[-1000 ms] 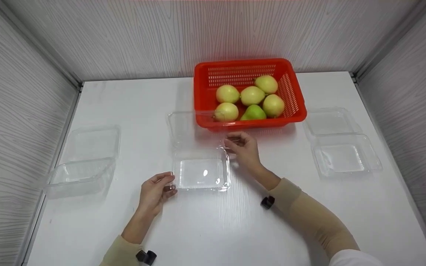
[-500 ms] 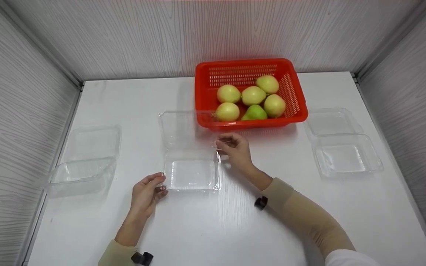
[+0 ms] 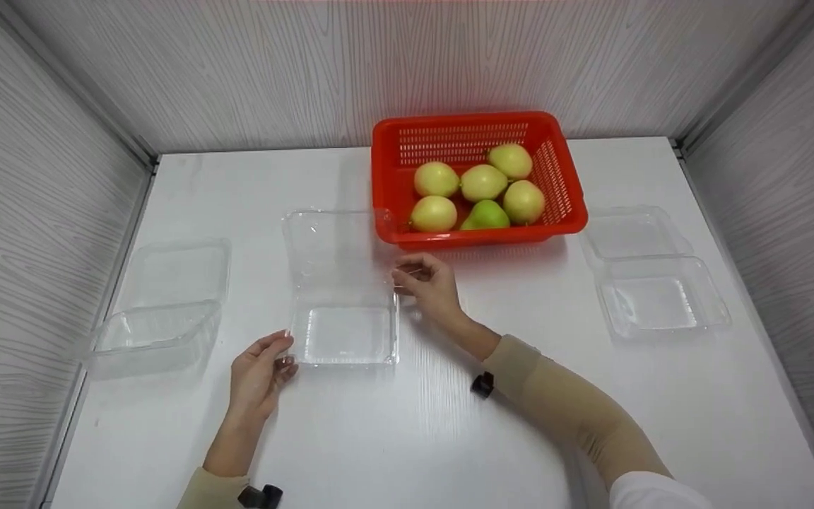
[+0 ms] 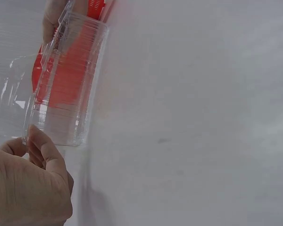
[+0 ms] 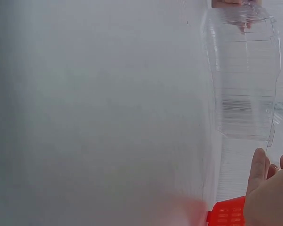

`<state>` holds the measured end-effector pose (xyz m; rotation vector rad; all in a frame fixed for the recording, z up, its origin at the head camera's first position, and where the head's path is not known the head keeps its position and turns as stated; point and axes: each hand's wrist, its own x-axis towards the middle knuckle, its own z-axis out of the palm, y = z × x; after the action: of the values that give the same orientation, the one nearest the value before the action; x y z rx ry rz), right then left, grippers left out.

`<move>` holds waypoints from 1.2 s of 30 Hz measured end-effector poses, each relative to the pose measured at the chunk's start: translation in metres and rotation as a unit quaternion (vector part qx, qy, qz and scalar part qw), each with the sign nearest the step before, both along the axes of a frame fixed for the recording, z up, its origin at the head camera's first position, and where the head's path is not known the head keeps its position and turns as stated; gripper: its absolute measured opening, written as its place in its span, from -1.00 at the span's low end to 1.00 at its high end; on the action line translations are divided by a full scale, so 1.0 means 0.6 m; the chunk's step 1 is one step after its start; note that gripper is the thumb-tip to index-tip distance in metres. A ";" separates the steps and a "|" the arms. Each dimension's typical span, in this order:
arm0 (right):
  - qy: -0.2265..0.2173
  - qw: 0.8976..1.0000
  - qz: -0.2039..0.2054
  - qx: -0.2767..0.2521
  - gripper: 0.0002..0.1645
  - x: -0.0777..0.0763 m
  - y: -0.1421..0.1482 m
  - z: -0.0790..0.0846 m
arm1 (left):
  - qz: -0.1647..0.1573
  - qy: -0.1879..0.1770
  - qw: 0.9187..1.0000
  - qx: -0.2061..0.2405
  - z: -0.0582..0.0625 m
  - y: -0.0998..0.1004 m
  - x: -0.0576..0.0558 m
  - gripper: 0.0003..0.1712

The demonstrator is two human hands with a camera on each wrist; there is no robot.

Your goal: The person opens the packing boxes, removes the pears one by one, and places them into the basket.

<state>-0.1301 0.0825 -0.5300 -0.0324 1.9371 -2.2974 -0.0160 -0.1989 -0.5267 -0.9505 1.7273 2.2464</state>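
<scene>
A clear plastic clamshell box (image 3: 347, 334) lies with its lid (image 3: 329, 247) folded back, in front of the red basket. My left hand (image 3: 260, 371) pinches its left rim near the front corner; the left wrist view shows thumb and fingers on the edge of the box (image 4: 68, 94). On the other side my right hand (image 3: 429, 283) pinches the right edge near the hinge. In the right wrist view that hand (image 5: 269, 188) is at the far corner of the clear box (image 5: 245, 80). The lid's upper right corner overlaps the basket in the head view.
A red basket (image 3: 478, 240) with several pale yellow-green pears (image 3: 483, 184) stands at the back. One open clamshell box (image 3: 160, 332) sits at the left of the white table (image 3: 407, 438), another (image 3: 654, 304) at the right. Wood-patterned walls surround the table on three sides.
Both hands have carried the open clamshell box leftward across the table, along the basket's front. The basket, pears and other two boxes stay where they were.
</scene>
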 end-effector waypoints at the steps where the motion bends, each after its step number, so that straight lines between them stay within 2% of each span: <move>1: -0.003 1.000 0.000 0.001 -0.56 -0.001 -0.003 0.000 | 0.002 -0.002 1.000 0.000 0.001 -0.003 0.000 -0.80; 11: -0.024 1.000 0.015 -0.006 -0.61 -0.008 -0.037 0.001 | 0.024 -0.019 0.999 0.016 0.001 -0.031 0.006 -0.88; 16: -0.024 0.999 0.025 -0.013 -0.65 -0.016 -0.048 0.001 | 0.022 -0.020 0.999 0.018 0.003 -0.043 0.005 -0.87; 25: -0.040 0.998 0.040 -0.011 -0.58 -0.029 -0.072 0.001 | 0.037 -0.021 0.998 0.036 0.007 -0.066 0.008 -0.95; 31: -0.058 0.997 0.040 -0.015 -0.62 -0.038 -0.085 -0.006 | 0.052 -0.018 0.996 0.066 0.007 -0.075 0.008 -0.84; 36: -0.067 0.997 0.033 -0.012 -0.60 -0.045 -0.089 -0.007 | 0.053 -0.018 0.996 0.072 0.007 -0.077 0.004 -0.87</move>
<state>-0.1572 0.0293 -0.5341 0.0537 1.8154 -2.2205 -0.0135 -0.2449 -0.5224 -1.0669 1.5094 2.3665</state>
